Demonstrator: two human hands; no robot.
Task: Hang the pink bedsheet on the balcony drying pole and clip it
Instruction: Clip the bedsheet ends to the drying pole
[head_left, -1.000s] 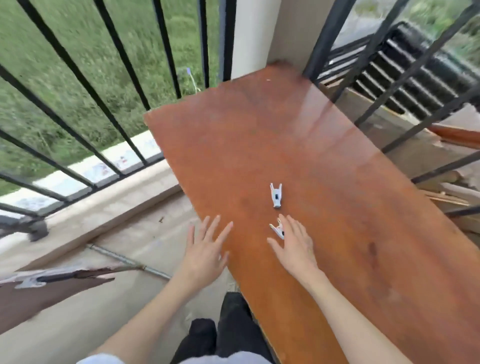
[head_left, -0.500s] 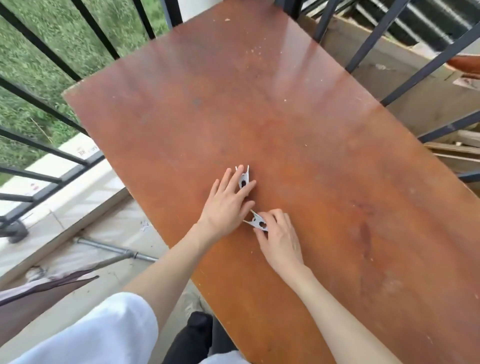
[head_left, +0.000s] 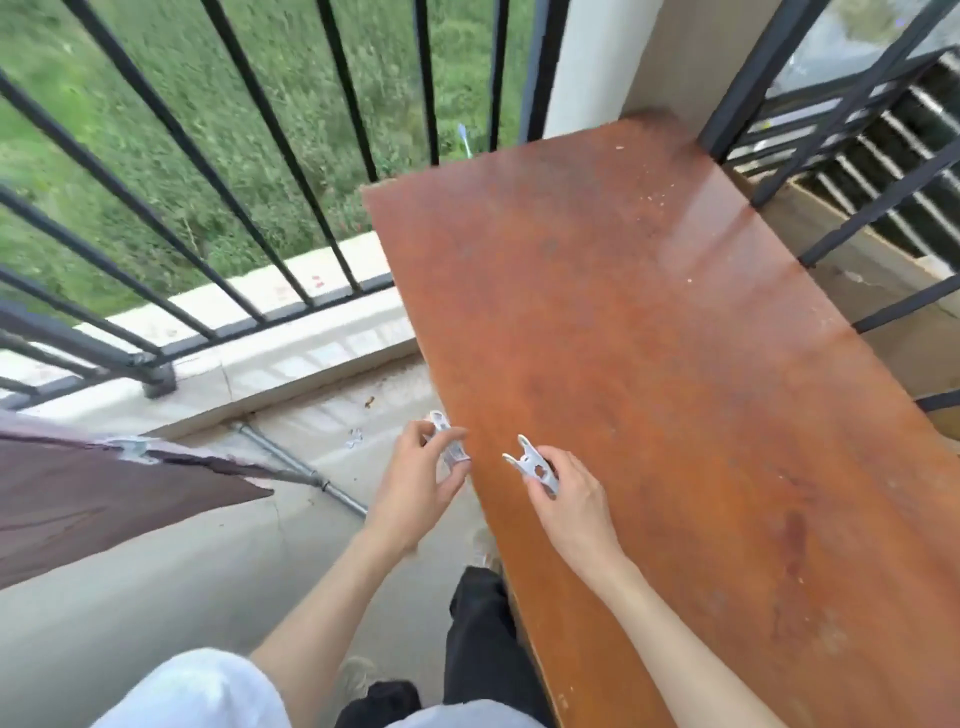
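My left hand (head_left: 421, 480) holds a white plastic clothes clip (head_left: 451, 447) just off the left edge of the reddish-brown table (head_left: 675, 364). My right hand (head_left: 569, 501) holds a second white clip (head_left: 532, 465) over the table's near left part, jaws pointing up and left. At the left edge hangs a dark pinkish sheet (head_left: 93, 499), with a pale clip (head_left: 132, 447) on its top edge. The pole itself is hidden by the sheet.
Black balcony railing (head_left: 218, 171) runs along the left and back, with grass below it. A grey metal pipe (head_left: 306, 475) lies on the concrete floor by the raised curb (head_left: 270, 364). More black bars (head_left: 857, 208) stand right of the table.
Both hands have picked the two clips up off the table and drawn back toward its left edge. The camera has swung left, bringing the railing and the sheet into view.
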